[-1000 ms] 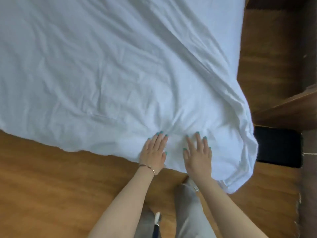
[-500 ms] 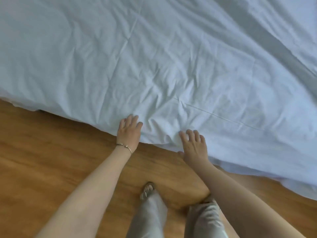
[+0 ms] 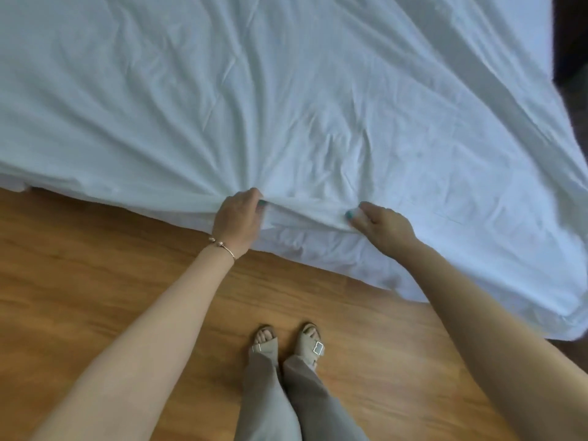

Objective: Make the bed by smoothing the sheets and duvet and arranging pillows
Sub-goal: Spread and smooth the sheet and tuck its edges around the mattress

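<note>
A white duvet (image 3: pixel 286 90) covers the bed and fills the upper part of the view, its near edge hanging down to the wooden floor. My left hand (image 3: pixel 237 219), with a thin bracelet at the wrist, is closed on a bunched fold of the duvet near that edge. My right hand (image 3: pixel 380 227) pinches the same fold a little to the right. Creases fan out across the fabric from both grips. No pillows are in view.
Wooden floor (image 3: pixel 95 281) runs along the near side of the bed. My feet in sandals (image 3: pixel 288 343) stand just below the hands. The duvet's corner (image 3: pixel 566 326) droops at the right. Dark furniture (image 3: pixel 572 33) sits at the top right.
Both hands went from lying flat with fingers spread on the duvet to gripping a fold of it. I have moved left along the bed's edge, and the fabric is pulled into radiating creases.
</note>
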{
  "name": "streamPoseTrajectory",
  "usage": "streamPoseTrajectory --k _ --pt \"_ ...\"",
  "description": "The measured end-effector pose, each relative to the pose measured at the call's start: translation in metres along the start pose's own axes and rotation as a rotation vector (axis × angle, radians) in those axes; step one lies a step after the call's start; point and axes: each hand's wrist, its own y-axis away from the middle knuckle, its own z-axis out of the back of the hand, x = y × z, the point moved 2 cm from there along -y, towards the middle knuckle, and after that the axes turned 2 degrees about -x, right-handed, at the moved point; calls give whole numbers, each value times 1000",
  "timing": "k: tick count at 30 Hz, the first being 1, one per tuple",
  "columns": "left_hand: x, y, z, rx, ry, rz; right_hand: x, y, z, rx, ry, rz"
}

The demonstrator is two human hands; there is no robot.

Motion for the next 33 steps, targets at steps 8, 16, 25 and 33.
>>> streamPoseTrajectory --k 8,16,25,33 --pt "-20 -30 37 54 -548 -393 -11 -2 -14 -520 431 288" --pt "-11 11 46 3 -229 -595 28 10 -28 -753 287 519" --pt "22 44 38 16 53 -392 103 11 -117 -605 352 146" --pt "45 58 24 408 -181 -329 84 53 -135 -209 127 -194"
